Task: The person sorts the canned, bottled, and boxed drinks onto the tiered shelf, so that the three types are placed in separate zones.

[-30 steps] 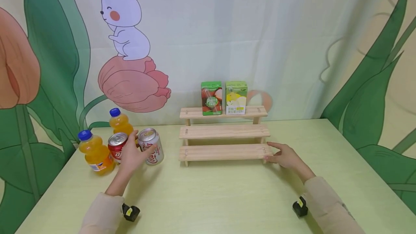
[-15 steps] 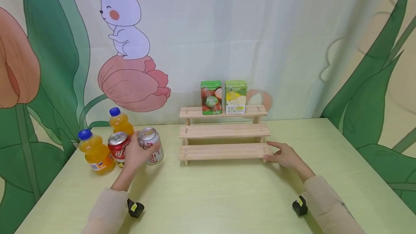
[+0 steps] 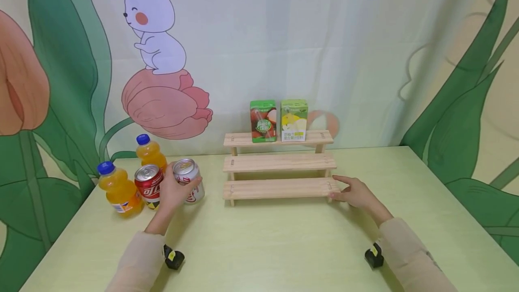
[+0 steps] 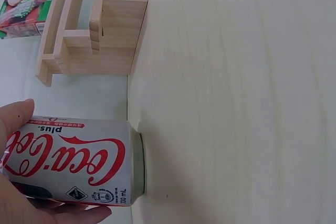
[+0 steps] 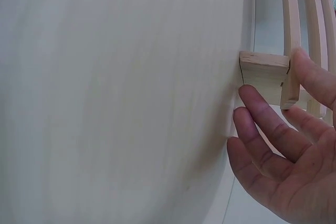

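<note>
In the head view my left hand [image 3: 175, 193] grips a silver Coca-Cola can [image 3: 194, 191]. The left wrist view has the same can [image 4: 79, 161] between thumb and fingers, its base at the table top. At its left stands a red soda can [image 3: 147, 187], partly covered by that hand. My right hand [image 3: 356, 193] pinches the right end of the lowest board of a three-step wooden display rack [image 3: 279, 189]. From the right wrist, thumb and index finger lie on either side of the board's end [image 5: 290, 90]; the other fingers are loosely bent.
Two orange drink bottles with blue caps, a front bottle [image 3: 120, 193] and a rear bottle [image 3: 149, 151], stand by the cans. On the top step are a red-green juice box [image 3: 263, 121] and a yellow-green juice box [image 3: 293, 121]. A printed curtain [image 3: 243, 57] hangs behind the table [image 3: 267, 247].
My left hand has shifted slightly right, closer round the silver can, uncovering more of the red can. The right hand stays at the rack's end.
</note>
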`<action>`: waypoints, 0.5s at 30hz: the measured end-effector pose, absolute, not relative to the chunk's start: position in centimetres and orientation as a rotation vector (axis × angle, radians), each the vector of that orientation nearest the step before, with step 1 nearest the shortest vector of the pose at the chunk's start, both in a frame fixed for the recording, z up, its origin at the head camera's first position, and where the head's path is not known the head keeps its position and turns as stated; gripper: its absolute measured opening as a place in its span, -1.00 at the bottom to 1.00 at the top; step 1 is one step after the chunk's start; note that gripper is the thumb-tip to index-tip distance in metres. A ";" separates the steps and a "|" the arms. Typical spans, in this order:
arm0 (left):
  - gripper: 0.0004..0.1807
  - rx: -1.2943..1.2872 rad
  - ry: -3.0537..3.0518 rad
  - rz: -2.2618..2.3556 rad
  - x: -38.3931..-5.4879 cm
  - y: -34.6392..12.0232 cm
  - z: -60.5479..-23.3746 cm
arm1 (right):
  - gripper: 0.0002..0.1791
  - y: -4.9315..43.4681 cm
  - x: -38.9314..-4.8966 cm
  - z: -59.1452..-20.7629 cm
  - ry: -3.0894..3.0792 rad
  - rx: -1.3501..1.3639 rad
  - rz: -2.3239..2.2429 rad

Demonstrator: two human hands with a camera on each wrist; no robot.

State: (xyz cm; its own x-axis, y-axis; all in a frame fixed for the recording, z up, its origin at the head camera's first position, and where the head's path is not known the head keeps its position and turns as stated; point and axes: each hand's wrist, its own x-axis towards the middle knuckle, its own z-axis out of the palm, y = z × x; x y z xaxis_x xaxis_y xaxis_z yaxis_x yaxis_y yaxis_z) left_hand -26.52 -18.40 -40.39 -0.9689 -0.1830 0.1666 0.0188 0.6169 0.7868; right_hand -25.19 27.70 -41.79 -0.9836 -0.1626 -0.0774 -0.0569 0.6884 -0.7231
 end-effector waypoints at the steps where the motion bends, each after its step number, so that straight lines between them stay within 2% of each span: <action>1: -0.14 0.134 -2.603 -1.283 -26.5 -18.4 -40.5 | -0.24 27.7 -25.2 -41.8 2.761 -0.181 -1.174; 15: -0.22 0.184 -2.515 -1.351 -26.8 -18.5 -40.8 | -0.25 27.7 -25.1 -41.8 2.777 -0.200 -1.170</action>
